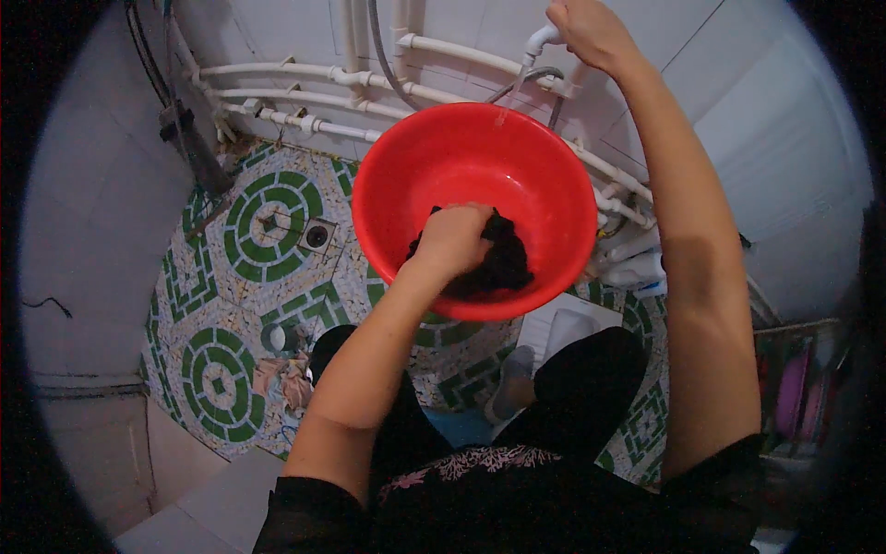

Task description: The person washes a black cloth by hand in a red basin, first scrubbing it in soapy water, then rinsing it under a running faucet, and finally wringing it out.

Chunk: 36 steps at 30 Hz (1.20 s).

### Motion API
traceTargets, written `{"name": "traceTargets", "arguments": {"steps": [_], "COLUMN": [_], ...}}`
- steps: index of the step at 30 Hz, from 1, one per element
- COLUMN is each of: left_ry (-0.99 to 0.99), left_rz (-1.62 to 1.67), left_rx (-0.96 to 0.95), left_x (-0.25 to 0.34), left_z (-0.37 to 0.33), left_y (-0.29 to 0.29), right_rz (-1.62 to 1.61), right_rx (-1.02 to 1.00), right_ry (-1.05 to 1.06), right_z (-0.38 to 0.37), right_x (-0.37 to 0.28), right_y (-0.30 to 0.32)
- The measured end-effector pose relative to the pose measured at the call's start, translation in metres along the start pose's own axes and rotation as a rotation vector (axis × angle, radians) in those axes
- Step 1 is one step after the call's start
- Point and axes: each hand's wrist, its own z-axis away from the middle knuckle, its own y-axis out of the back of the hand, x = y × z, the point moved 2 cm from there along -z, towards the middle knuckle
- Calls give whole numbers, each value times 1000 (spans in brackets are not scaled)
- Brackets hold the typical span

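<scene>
A red plastic basin [383, 198] stands below the wall pipes. Inside it, against the near side, lies a bunched black cloth [506, 263]. My left hand [454, 240] reaches down into the basin with its fingers closed on the cloth; the fingertips are partly hidden. At the top, my right hand [591, 35] is closed around the upper part of a white tap [543, 39]. From the spout a thin stream of water [510, 97] falls into the far side of the basin.
White pipes [277, 69] run along the tiled wall. On the green-patterned floor are a drain [317, 236], a small cup [279, 338] and a crumpled pinkish cloth [286, 383]. A squat toilet [572, 323] shows under the basin, white bottles [637, 270] to its right, a rack [798, 383] farther right.
</scene>
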Motion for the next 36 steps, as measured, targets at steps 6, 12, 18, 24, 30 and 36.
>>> {"name": "traceTargets", "arguments": {"steps": [6, 12, 18, 24, 30, 36], "left_ry": [14, 31, 65, 87, 151, 152], "left_rz": [0, -40, -49, -15, -28, -74], "left_rx": [-14, 17, -35, 12, -16, -3], "left_x": [-1, -10, -10, -21, -18, -23], "left_z": [-2, 4, 0, -4, -10, -17], "left_y": [0, -4, -2, -7, -7, -18], "right_rz": [-448, -781, -546, -614, -492, -765], "right_rx": [140, 151, 15, -459, -766, -489], "right_ry": [-357, -648, -719, -868, -784, -823], "right_z": [8, 99, 214, 221, 207, 228], "right_x": [-11, -60, -99, -96, -93, -90], "right_y": [14, -25, -73, -83, -35, -60]}}
